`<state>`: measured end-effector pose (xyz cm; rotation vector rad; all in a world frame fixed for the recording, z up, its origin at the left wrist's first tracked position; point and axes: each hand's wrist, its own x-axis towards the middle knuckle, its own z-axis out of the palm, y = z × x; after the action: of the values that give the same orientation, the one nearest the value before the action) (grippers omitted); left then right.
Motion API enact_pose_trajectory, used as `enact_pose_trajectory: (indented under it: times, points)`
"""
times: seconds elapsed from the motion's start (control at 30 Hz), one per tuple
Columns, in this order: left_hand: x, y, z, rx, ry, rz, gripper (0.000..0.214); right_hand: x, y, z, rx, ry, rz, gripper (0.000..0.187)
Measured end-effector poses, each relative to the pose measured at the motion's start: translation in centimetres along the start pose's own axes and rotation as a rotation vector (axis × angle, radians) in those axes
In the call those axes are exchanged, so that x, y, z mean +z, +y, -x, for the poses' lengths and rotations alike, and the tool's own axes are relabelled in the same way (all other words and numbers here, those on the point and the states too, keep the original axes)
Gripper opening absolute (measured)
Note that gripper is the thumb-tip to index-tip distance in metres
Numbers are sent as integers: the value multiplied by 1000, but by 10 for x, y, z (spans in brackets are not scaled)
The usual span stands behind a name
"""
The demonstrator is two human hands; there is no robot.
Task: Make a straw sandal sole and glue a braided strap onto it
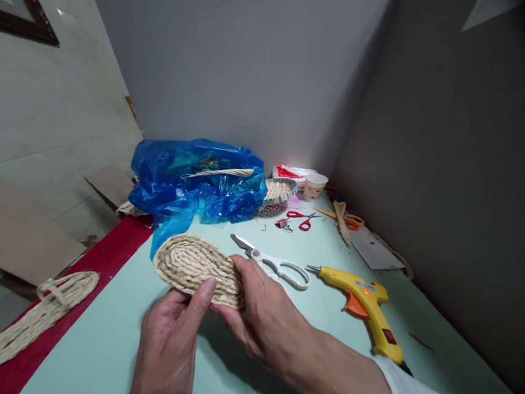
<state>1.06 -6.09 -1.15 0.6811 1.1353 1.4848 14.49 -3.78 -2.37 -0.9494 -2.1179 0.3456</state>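
An oval mat of coiled straw rope is held just above the pale green table, tilted toward me. My left hand grips its near edge, thumb pressed on top. My right hand closes on the mat's right end, fingers curled under and behind it. White-handled scissors lie just beyond my right hand. A yellow glue gun lies to the right, nozzle pointing left.
A blue plastic bag with a straw piece sits at the back. Small woven baskets, a paper cup, red scissors and orange scissors lie near the corner. Another straw piece rests on the red edge at left.
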Motion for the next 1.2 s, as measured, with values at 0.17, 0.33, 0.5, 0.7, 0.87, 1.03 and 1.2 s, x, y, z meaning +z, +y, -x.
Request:
enact_pose_trajectory:
  times: [0.17, 0.33, 0.5, 0.7, 0.87, 1.03, 1.2]
  points:
    - [-4, 7, 0, 17, -55, 247, 38, -2, -1, 4, 47, 4, -86, 34]
    - [-2, 22, -4, 87, 2, 384, 39, 2, -15, 7, 178, -174, -163, 29]
    - [1, 18, -6, 88, 5, 412, 23, 5, -28, 6, 158, -170, -159, 48]
    - [3, 13, -6, 206, -114, 311, 32, 8, -26, 9, 107, -203, -58, 59]
    - [5, 13, -4, 214, -90, 241, 31, 12, -26, 12, 157, -207, -41, 57]
    - [1, 12, -7, 152, -83, 214, 28, 11, -29, 13, 235, -238, -139, 58]
    - [-9, 11, -13, -16, -112, 151, 21, 0, -28, 10, 333, -254, -458, 52]
